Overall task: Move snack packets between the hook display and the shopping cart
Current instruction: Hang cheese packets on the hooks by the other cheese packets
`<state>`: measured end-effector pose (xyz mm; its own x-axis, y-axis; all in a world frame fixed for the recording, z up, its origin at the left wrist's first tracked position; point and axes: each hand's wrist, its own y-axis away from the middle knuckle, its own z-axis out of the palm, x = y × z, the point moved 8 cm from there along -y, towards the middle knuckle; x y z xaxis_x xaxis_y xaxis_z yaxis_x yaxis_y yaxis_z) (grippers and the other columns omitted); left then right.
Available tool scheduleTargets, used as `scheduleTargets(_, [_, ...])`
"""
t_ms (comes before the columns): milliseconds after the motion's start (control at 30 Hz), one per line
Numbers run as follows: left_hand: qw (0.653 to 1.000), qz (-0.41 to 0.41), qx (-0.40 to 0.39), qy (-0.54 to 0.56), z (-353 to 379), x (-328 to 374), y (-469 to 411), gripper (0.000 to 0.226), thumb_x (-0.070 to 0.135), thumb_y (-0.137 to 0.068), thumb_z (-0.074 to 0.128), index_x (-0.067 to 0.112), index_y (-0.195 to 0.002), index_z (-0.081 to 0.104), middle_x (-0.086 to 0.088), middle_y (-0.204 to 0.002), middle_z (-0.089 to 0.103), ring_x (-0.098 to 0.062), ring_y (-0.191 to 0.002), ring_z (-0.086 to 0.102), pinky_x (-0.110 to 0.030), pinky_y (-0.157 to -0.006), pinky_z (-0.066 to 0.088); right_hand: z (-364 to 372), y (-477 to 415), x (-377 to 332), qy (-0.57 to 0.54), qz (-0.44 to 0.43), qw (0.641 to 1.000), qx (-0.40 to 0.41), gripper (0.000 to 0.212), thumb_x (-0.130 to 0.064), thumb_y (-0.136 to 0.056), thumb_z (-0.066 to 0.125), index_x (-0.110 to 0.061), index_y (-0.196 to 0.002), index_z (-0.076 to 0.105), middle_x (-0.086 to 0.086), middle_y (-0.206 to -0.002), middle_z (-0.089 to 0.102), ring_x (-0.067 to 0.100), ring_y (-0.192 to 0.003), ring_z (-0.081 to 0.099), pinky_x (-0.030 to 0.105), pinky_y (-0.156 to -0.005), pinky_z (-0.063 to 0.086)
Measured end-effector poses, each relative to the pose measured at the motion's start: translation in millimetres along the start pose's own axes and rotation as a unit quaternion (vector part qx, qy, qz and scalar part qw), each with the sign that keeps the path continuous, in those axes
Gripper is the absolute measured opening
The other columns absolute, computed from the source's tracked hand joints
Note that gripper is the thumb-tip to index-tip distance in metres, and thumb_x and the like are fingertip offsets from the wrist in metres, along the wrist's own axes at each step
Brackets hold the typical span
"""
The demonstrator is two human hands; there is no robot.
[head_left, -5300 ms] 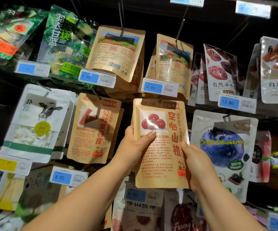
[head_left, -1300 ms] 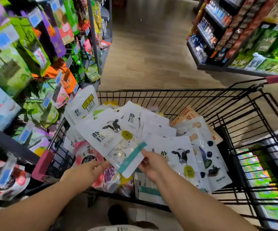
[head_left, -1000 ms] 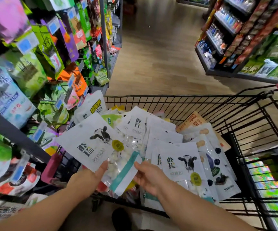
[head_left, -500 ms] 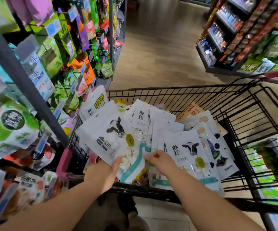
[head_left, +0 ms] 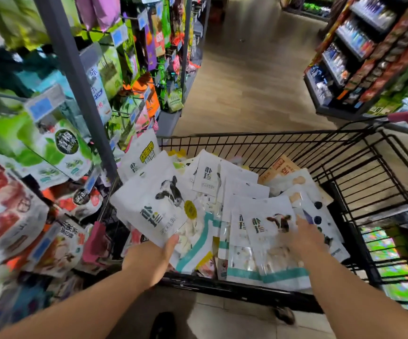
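Right hand [head_left: 304,237] now off packet [head_left: 160,207]

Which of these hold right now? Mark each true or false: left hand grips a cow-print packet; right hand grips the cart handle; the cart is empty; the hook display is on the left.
1. The left hand has a grip on a white cow-print snack packet: true.
2. The right hand grips the cart handle: false, it rests on packets in the black wire shopping cart.
3. The cart is empty: false, packets fill it.
4. The hook display is on the left: true.
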<state>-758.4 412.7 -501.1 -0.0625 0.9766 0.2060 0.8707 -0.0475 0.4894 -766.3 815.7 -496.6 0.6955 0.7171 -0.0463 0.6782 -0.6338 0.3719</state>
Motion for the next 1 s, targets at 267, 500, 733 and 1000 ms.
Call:
scheduleTargets(267, [0.999,-0.036,-0.025,0.001,14,-7,53,0.063,0.058,-0.098,0.014,0.018,-0.129,0.051,-0.007,-0.1,0.061,-0.026,-0.102,0.061,-0.034,-0.087,0.048,54,36,54,-0.079,0.089,0.979,-0.168,0.124,-0.066,-0.072,0.071,0.005,-0.152,0.008,0.021,-0.157,0.024,0.034,-0.142,0.031,0.038,-0.117,0.029])
scheduleTargets(500, [0.996,-0.021,-0.006,-0.082,45,-7,109,0.057,0.023,-0.101,0.025,0.036,-0.151,0.002,-0.011,-0.113,0.056,-0.029,-0.104,0.06,-0.034,-0.079,0.048,52,69,87,-0.024,0.061,0.99,-0.124,0.118,-0.08,-0.059,0.07,-0.004,-0.143,0.039,0.016,-0.139,0.049,0.029,-0.123,0.052,0.031,-0.098,0.048])
scheduleTargets(733, [0.996,-0.067,0.049,-0.007,77,-31,153,0.045,0.033,-0.103,0.026,0.031,-0.147,0.02,-0.008,-0.096,0.048,-0.028,-0.098,0.06,-0.035,-0.086,0.05,57,126,106,-0.125,0.048,0.975,-0.176,0.099,-0.044,-0.072,0.082,0.005,-0.143,0.033,0.014,-0.112,0.061,0.022,-0.092,0.062,0.033,-0.081,0.049])
scheduleTargets(1000, [0.997,-0.07,0.034,-0.001,93,-36,206,0.054,0.045,-0.103,0.024,0.004,-0.135,0.035,-0.011,-0.099,0.057,-0.024,-0.089,0.057,-0.036,-0.086,0.045,72,164,106,-0.167,-0.068,0.966,-0.186,0.111,-0.055,-0.059,0.087,-0.012,-0.147,0.036,0.012,-0.14,0.053,0.03,-0.12,0.054,0.034,-0.095,0.044])
